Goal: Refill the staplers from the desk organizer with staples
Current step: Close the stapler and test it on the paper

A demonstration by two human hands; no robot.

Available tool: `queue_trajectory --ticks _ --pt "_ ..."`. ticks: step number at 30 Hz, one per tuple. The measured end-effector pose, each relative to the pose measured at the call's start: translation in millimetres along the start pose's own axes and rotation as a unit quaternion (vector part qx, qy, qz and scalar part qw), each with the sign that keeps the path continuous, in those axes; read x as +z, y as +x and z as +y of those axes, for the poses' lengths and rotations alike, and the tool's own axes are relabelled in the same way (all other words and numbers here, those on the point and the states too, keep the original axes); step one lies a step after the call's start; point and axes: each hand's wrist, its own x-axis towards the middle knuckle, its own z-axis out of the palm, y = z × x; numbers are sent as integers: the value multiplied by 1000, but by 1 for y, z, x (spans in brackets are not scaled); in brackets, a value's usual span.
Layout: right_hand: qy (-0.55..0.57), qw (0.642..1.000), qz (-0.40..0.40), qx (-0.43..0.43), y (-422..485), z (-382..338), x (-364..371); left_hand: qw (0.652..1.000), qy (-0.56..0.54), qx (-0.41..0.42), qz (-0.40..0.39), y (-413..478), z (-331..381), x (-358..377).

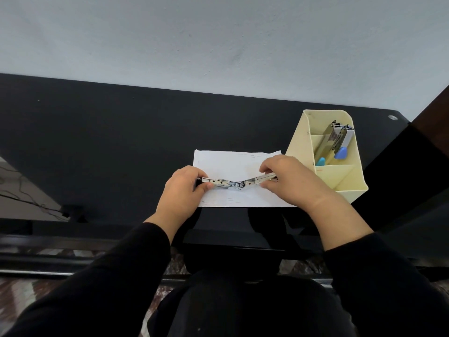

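Observation:
A metal stapler (239, 183) lies swung wide open over a white sheet of paper (233, 164) on the black desk. My left hand (185, 188) grips its left half at the end. My right hand (286, 181) pinches the right half, which is tilted upward to the right. A cream desk organizer (345, 177) stands to the right of the paper, touching my right hand's side. In its back compartment lean two more staplers (336, 139) with blue handle tips. No loose staples are visible.
The black desk (109, 132) runs wide to the left and ends against a pale wall (218, 45). Its near edge lies just below the paper. A dark object (418, 152) stands right of the organizer. Cables (29, 198) trail on the floor at left.

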Motion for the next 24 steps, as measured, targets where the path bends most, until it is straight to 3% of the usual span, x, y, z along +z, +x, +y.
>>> queue_trajectory --ticks 4,8,16,24 --pt "113 990 78 -20 4 -11 -4 1000 21 3 0 1 -2 1" --pt "224 971 80 -35 10 -24 6 1000 18 1 2 2 -3 1" --pt "241 968 -17 -71 27 -45 31 1000 4 -12 -4 1 -3 0" --pt "235 962 -128 -44 33 -38 32 999 -40 -2 11 0 0 -1"
